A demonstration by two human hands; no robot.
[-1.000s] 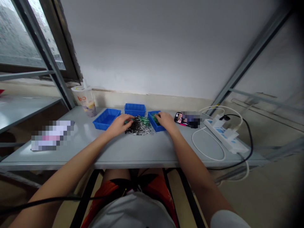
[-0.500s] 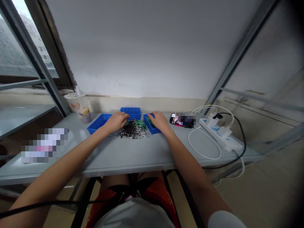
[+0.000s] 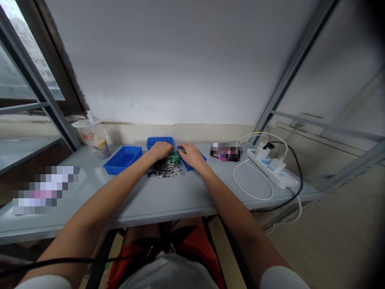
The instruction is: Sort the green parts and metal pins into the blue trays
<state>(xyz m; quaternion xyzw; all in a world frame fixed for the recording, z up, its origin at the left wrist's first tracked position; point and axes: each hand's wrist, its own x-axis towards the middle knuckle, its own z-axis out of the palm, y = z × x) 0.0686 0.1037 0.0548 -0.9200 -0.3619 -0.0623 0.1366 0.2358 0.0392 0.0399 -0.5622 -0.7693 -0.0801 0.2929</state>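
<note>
A heap of small metal screw-like pieces (image 3: 165, 168), dark on its left and silvery on its right, lies on the grey table. Several green pieces (image 3: 173, 157) lie against its back right side. My left hand (image 3: 162, 149) is over the heap's back edge, fingers curled by the green pieces; whatever they pinch is hidden. Across a narrow gap, my right hand (image 3: 193, 155) lies over the right blue bin (image 3: 189, 165), its thumb apart from its fingers. That hand covers most of the bin's inside.
Left of the heap sits an empty blue bin (image 3: 122, 159); another blue bin (image 3: 155, 141) stands behind it. A drink cup (image 3: 95, 142) is at the back left. Rightward lie a blurred dark object (image 3: 225, 153) and a power strip (image 3: 273, 168) with cables (image 3: 255, 197).
My left hand has moved right, away from the left bin and toward the green pieces. My right hand has shifted slightly over its bin. The whole view has slid a little left.
</note>
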